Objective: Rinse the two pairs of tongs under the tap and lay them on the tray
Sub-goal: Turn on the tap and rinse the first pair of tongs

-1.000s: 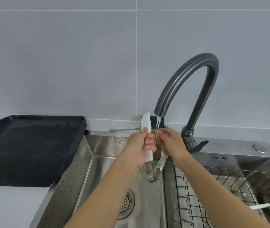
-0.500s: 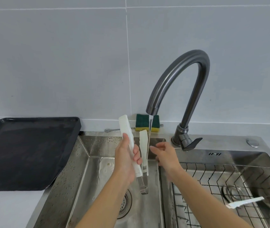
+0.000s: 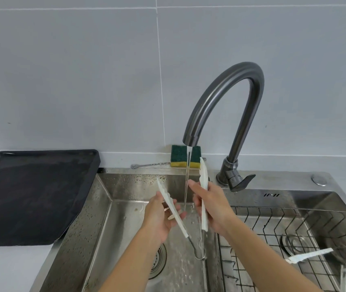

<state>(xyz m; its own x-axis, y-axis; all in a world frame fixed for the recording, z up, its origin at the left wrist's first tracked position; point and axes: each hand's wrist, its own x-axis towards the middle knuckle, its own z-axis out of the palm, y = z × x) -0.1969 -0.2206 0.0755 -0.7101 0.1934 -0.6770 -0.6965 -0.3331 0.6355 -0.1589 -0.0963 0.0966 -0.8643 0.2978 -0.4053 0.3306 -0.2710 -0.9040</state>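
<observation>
One pair of white-tipped steel tongs (image 3: 203, 199) is spread wide under the tap (image 3: 227, 98), hinge end down over the left sink basin. My left hand (image 3: 159, 218) grips its left arm and my right hand (image 3: 212, 205) grips its right arm. The water stream (image 3: 187, 178) falls between the two arms. A second pair of white tongs (image 3: 309, 255) lies in the wire basket (image 3: 273, 234) in the right basin. The black tray (image 3: 30, 192) sits on the counter at the left, with nothing on it.
A green and yellow sponge (image 3: 181, 156) leans on the wall behind the stream. A thin metal tool (image 3: 150, 165) lies on the sink ledge. The tap lever (image 3: 241, 182) points right. The left basin's drain (image 3: 158, 260) lies below my forearm.
The tongs have been pulled apart: my right hand now grips the right arm, which it was only near before. Both arms sit wider, with the stream between them.
</observation>
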